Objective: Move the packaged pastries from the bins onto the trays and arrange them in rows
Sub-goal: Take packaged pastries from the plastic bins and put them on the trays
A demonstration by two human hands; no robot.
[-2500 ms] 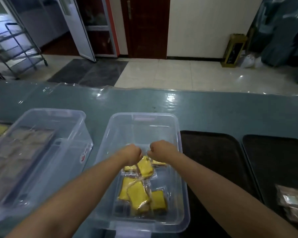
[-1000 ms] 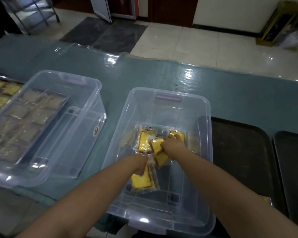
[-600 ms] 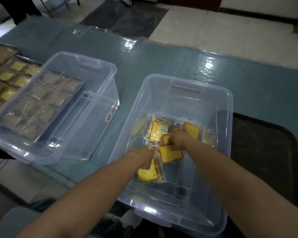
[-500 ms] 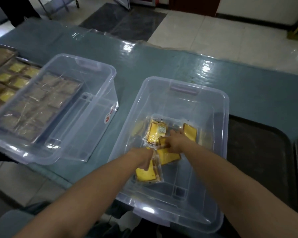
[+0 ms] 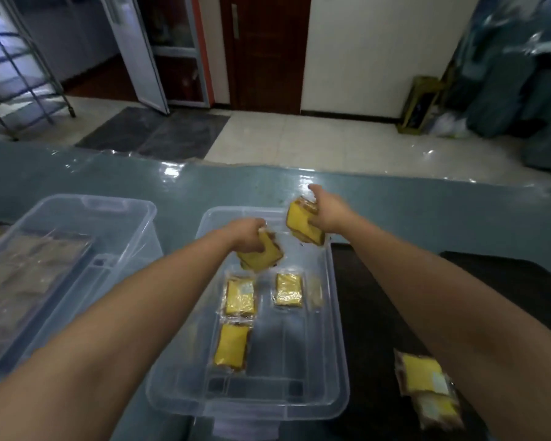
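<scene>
Head view: a pastry in each fist

Wrapped yellow pastries (image 5: 261, 254) gripped in my left hand (image 5: 247, 233), more (image 5: 303, 222) clutched in my right hand (image 5: 326, 214), above the clear bin (image 5: 334, 313). Three packs (image 5: 240, 297) lie inside; dark tray (image 5: 379, 313) just beside.

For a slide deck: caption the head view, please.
Left hand and right hand each lift packaged pastries above the clear bin.

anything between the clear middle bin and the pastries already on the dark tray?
Head view: only bare dark tray lies between the middle bin and the tray's pastries; the right forearm passes above.
</scene>
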